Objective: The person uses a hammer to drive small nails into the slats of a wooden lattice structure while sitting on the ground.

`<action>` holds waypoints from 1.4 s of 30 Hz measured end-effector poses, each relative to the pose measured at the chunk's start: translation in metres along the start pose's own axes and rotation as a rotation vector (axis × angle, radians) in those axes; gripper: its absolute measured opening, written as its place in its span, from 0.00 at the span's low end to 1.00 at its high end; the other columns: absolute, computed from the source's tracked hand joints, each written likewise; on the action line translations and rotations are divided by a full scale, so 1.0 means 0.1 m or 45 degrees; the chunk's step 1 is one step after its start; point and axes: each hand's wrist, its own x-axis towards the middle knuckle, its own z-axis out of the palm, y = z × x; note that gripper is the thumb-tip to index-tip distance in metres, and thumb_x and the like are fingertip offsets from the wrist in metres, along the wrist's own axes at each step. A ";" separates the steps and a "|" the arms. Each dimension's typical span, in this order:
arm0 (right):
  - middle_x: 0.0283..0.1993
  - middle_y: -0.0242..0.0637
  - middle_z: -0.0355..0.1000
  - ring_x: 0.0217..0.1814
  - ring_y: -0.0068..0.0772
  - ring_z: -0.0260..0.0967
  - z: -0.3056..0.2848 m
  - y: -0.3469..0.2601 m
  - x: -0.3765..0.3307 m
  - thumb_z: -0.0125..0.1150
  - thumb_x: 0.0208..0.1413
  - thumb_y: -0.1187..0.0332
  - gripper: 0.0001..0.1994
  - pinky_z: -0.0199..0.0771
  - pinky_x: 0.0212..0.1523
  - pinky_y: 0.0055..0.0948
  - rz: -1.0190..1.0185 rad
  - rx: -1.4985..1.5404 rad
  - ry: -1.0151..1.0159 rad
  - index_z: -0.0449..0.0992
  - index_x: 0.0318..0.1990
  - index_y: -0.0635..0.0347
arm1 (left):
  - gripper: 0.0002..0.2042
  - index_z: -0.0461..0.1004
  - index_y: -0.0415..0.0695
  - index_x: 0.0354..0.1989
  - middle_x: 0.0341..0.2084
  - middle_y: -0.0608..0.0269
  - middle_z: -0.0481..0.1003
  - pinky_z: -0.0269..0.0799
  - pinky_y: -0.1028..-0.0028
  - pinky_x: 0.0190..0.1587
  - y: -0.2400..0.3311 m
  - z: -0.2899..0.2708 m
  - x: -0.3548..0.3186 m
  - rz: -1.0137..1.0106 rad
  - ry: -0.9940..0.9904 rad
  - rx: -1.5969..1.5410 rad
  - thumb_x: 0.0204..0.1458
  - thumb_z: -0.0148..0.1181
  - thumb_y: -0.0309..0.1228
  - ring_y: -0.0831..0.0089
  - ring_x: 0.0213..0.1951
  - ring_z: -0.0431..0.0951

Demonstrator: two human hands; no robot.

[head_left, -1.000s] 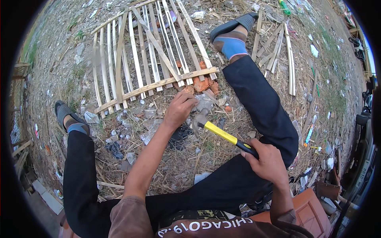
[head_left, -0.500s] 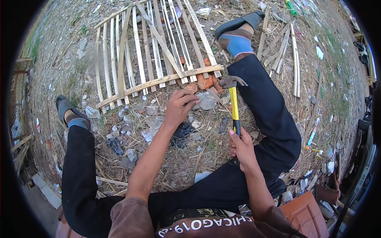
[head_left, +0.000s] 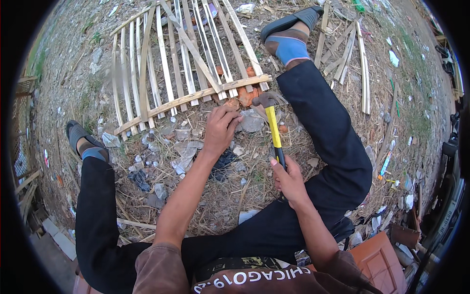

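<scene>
My right hand [head_left: 290,182] is wrapped round the black grip of a claw hammer [head_left: 274,128] with a yellow shaft. The hammer stands head away from me, its head just below the corner of a slatted wooden frame [head_left: 199,94]. My left hand [head_left: 221,128] is close to the frame's near rail, with thumb and fingers pinched together; whatever they hold is too small to make out. Beside those fingertips lies a flat grey stone [head_left: 252,121]. Broken orange bricks [head_left: 247,96] sit under the near rail, close to the hammer head.
My bent right leg [head_left: 327,115] is right of the hammer, and my left leg [head_left: 98,196] stretches along the left. Loose wooden strips [head_left: 364,68] lie beyond my right knee. Rubble, dry straw and black plastic scraps [head_left: 140,180] cover the ground. An orange panel [head_left: 379,262] is behind me at right.
The hammer and my right hand have shifted left, bringing the head nearer my left fingers. My left hand keeps its pinch by the rail. The whole view has moved slightly.
</scene>
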 end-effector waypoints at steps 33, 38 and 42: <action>0.21 0.50 0.67 0.24 0.57 0.68 0.48 0.40 -0.38 0.49 0.70 0.57 0.16 0.62 0.26 0.49 -0.340 -0.744 0.317 0.64 0.40 0.63 | 0.07 0.77 0.45 0.40 0.32 0.64 0.75 0.63 0.63 0.43 0.12 0.08 -0.05 -0.247 0.070 0.040 0.54 0.64 0.30 0.63 0.39 0.74; 0.20 0.50 0.66 0.23 0.58 0.67 0.59 0.43 -0.36 0.49 0.70 0.59 0.15 0.61 0.25 0.50 -0.337 -0.783 0.325 0.64 0.41 0.63 | 0.07 0.77 0.46 0.40 0.33 0.64 0.75 0.63 0.63 0.43 0.12 0.09 -0.04 -0.202 0.098 0.068 0.54 0.64 0.30 0.63 0.40 0.74; 0.20 0.51 0.66 0.22 0.57 0.67 0.61 0.42 -0.36 0.49 0.71 0.59 0.14 0.61 0.25 0.50 -0.317 -0.787 0.347 0.64 0.41 0.63 | 0.07 0.76 0.48 0.39 0.33 0.67 0.75 0.62 0.63 0.42 0.13 0.12 -0.07 -0.216 0.143 0.058 0.53 0.64 0.29 0.63 0.39 0.73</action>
